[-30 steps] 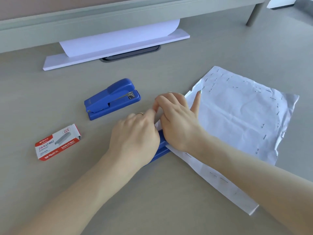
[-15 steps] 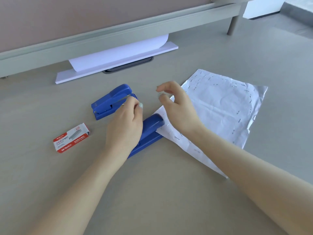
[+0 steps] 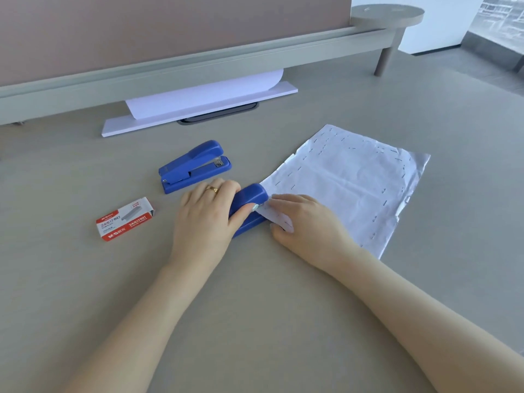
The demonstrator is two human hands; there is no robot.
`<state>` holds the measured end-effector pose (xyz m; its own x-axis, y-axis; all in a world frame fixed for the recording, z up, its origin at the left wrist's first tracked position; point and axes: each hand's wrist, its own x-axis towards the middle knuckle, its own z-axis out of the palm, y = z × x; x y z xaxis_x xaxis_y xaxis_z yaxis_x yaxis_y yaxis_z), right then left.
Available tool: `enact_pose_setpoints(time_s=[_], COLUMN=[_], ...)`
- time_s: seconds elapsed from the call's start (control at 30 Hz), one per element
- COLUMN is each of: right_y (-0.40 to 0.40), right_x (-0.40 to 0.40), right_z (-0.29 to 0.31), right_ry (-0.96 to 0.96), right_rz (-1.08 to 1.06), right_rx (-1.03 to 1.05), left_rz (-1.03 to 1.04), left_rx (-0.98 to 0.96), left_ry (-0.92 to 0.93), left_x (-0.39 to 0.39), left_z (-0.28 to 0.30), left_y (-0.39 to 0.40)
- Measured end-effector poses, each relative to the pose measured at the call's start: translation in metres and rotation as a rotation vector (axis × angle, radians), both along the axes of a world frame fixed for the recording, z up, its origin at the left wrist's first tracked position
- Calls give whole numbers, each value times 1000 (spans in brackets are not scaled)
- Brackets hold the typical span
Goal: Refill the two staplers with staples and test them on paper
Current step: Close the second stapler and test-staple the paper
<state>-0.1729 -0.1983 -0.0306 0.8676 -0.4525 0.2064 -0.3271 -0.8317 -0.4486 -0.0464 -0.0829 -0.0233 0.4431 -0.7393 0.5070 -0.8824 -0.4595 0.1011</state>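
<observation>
Two blue staplers lie on the grey table. The near stapler is under my left hand, whose fingers and thumb wrap over its top. A crumpled white sheet of paper, dotted with many staples, lies to the right with its left corner tucked at the near stapler's mouth. My right hand holds that corner with thumb and fingers. The far stapler sits closed and untouched behind my left hand. A red and white staple box lies to the left.
A white flat board with a curved white sheet on it lies at the back under a grey rail. A dark slot in the table sits just behind it. A round grey side table stands at the back right.
My left hand has come down onto the near stapler's top. My right hand has dropped from mid-air onto the paper's corner at the stapler's mouth. The camera view has tilted up.
</observation>
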Motion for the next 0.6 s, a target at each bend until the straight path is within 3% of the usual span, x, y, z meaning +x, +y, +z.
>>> enact_pose_setpoints(time_s=[0.1, 0.17, 0.33, 0.5, 0.6], right_y=[-9, -15, -30, -45, -47], right_x=[-4, -9, -34, -59, -67], right_z=[0, 3, 32, 56, 61], right_ry=[48, 31, -142, -171, -177], right_rz=[13, -2, -101, -20, 29], right_rx=[-86, -27, 478, 932, 1076], left_rz=[53, 84, -45, -291, -321], left_rx=[-12, -43, -228, -211, -108], left_ry=[30, 74, 179, 741, 901], left_x=[10, 15, -2, -28, -27], left_z=[-3, -3, 17, 45, 50], left_y=[3, 5, 6, -14, -29])
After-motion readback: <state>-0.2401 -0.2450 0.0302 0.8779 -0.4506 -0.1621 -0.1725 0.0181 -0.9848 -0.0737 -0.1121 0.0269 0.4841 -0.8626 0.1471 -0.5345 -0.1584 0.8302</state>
